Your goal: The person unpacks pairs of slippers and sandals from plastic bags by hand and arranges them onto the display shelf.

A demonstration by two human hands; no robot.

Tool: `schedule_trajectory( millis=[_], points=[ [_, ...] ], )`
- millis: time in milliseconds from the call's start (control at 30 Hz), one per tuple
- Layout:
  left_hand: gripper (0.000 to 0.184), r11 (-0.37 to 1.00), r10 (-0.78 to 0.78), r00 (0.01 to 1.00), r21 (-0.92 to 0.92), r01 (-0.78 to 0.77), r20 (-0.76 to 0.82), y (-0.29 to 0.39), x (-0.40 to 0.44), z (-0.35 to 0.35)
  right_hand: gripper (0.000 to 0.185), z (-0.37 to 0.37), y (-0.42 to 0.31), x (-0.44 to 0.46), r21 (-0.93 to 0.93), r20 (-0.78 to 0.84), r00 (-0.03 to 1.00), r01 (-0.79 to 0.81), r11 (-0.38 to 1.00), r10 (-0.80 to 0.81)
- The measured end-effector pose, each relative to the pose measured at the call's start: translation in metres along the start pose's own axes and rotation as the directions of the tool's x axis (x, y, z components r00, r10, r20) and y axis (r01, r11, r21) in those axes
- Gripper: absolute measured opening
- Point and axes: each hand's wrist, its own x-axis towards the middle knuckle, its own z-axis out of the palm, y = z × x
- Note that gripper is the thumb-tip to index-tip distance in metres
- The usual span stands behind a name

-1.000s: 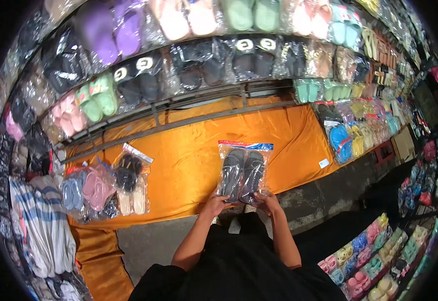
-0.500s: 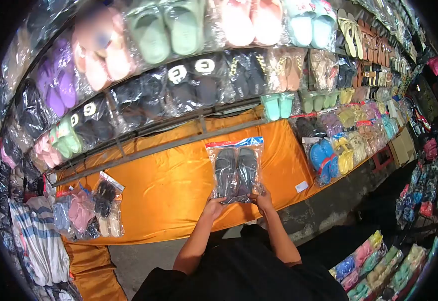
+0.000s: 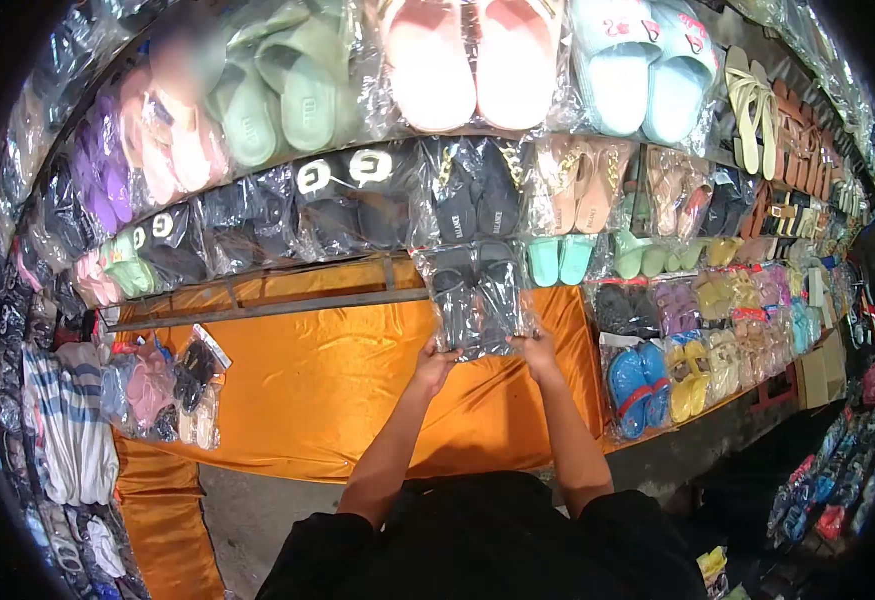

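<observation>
A pair of dark slippers (image 3: 479, 300) in a clear plastic bag is held up between my two hands, above the far side of an orange cloth (image 3: 327, 375). My left hand (image 3: 437, 363) pinches the bag's lower left corner. At the lower right corner, my right hand (image 3: 535, 352) grips the same bag. Its upper end overlaps the metal rail and reaches the row of hanging black slippers (image 3: 472, 190) behind it. The bag's top header cannot be made out against that row.
Bagged slippers hang in rows above, among them pink slides (image 3: 472, 65). A metal rail (image 3: 287, 307) runs along the cloth's back. Bagged footwear (image 3: 162, 390) lies at the left end, and blue slippers (image 3: 639, 390) at the right. A cardboard box (image 3: 819, 370) stands farther right.
Both hands have moved forward and up with the bagged slippers, from over the orange cloth to the rail and hanging row. The head view has shifted too.
</observation>
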Motion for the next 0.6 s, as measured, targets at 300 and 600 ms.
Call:
schedule_trajectory(
  millis=[300, 600],
  points=[
    [0.048, 0.959, 0.167, 0.984, 0.244, -0.146, -0.067, 0.01, 0.08, 0.017, 0.053, 0.002, -0.022, 0.082, -0.03, 0.038, 0.996, 0.077, 0.997, -0.076],
    [0.054, 0.811, 0.445, 0.895, 0.426, -0.401, -0.004, -0.011, 0.153, 0.019, 0.036, -0.007, 0.009, 0.141, -0.145, -0.033, 0.959, 0.274, 0.951, -0.282]
  ],
)
